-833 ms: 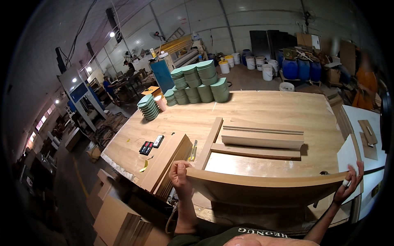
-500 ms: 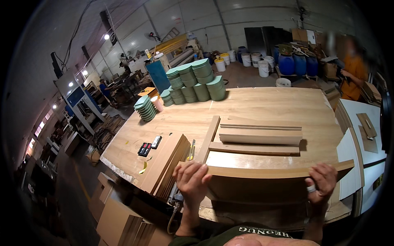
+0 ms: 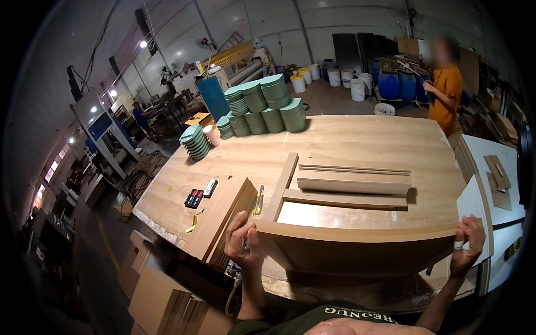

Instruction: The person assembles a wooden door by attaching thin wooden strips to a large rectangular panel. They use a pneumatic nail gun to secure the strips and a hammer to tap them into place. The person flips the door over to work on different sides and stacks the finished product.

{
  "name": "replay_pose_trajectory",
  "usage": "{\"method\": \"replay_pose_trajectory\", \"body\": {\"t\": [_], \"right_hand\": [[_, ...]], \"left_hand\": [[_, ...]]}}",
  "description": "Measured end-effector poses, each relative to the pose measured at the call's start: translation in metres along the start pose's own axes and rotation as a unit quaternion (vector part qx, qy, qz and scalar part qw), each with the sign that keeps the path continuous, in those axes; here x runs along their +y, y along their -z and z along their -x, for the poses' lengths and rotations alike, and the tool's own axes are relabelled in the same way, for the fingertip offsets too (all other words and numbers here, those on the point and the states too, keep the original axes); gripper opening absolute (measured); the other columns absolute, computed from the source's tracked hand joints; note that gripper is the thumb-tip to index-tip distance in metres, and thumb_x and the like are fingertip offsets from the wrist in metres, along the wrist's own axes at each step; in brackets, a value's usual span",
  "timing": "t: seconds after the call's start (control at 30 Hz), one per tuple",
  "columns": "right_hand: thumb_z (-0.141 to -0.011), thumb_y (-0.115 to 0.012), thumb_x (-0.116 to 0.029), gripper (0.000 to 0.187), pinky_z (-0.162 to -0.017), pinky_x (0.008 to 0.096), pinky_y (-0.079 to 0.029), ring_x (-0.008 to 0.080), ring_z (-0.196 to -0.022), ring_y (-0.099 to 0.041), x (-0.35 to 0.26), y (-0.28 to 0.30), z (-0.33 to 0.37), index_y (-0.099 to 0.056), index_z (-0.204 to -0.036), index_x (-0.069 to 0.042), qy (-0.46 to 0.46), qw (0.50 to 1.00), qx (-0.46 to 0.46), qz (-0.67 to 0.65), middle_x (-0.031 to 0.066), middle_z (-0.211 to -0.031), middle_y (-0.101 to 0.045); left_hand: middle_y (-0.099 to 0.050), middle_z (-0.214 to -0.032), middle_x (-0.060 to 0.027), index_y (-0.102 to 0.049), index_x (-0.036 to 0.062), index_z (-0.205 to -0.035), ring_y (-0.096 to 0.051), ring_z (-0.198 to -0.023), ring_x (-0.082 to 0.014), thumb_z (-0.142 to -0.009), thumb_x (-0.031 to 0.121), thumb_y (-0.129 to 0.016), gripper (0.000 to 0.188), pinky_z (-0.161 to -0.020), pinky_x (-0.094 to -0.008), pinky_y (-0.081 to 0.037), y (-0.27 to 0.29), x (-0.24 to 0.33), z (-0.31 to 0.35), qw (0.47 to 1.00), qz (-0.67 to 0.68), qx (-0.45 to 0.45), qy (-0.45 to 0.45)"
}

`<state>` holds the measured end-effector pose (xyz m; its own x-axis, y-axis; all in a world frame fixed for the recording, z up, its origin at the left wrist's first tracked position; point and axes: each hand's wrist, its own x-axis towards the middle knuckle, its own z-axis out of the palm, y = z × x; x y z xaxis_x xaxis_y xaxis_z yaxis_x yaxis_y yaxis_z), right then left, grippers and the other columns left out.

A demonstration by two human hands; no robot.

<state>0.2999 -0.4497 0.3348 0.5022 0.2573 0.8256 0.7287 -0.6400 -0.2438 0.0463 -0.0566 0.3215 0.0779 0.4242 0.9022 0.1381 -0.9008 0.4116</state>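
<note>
A wide wooden panel (image 3: 357, 251) is tilted up on the near side of the workbench (image 3: 357, 134), its long pale edge uppermost. My left hand (image 3: 244, 245) is at the panel's left end, fingers curled and thumb against it. At the opposite end my right hand (image 3: 468, 245), with a white wrap on one finger, grips the corner. Just beyond the panel, a long wooden strip (image 3: 283, 187) meets a shorter crosswise strip (image 3: 346, 200). Behind that strip lies a stack of narrow boards (image 3: 353, 184). The panel hides its own lower edge.
Long boards (image 3: 223, 218) are stacked left of the panel, near a yellow utility knife (image 3: 259, 200) and small black boxes (image 3: 194, 198). Green curved pieces (image 3: 262, 111) stand piled at the back. White sheets (image 3: 474, 209) lie right. A person in orange (image 3: 446, 92) stands beyond the bench.
My hands have moved apart from the panel's top edge to its two ends. The panel has shifted slightly left. The person in orange has come further into view, standing more to the left.
</note>
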Motion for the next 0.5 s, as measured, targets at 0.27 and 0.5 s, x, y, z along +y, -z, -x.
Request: {"method": "replay_pose_trajectory", "body": {"t": [0.27, 0.5], "right_hand": [[-0.1, -0.047, -0.024, 0.05, -0.113, 0.0407, -0.028, 0.0282, -0.13, -0.045, 0.057, -0.03, 0.034, -0.035, -0.142, 0.001, -0.236, 0.914, 0.116, -0.309, 0.0153, -0.141, -0.047], [-0.098, -0.053, -0.026, 0.048, -0.11, 0.0356, -0.031, 0.0201, -0.124, -0.047, 0.072, -0.042, 0.058, -0.047, -0.136, 0.003, -0.305, 0.892, 0.146, -0.301, 0.0126, -0.137, -0.052]], "left_hand": [[-0.065, -0.111, -0.02, -0.063, -0.0056, -0.105, -0.063, -0.103, -0.0254, -0.094, 0.01, -0.058, 0.02, -0.093, -0.035, -0.049, -0.011, -0.007, 0.009, 0.975, 0.161, 0.056, 0.14], [-0.065, -0.112, -0.0198, -0.06, -0.0092, -0.114, -0.064, -0.102, -0.0243, -0.098, 0.011, -0.053, 0.027, -0.094, -0.0347, -0.049, -0.004, -0.006, 0.021, 0.954, 0.188, 0.091, 0.213]]}}
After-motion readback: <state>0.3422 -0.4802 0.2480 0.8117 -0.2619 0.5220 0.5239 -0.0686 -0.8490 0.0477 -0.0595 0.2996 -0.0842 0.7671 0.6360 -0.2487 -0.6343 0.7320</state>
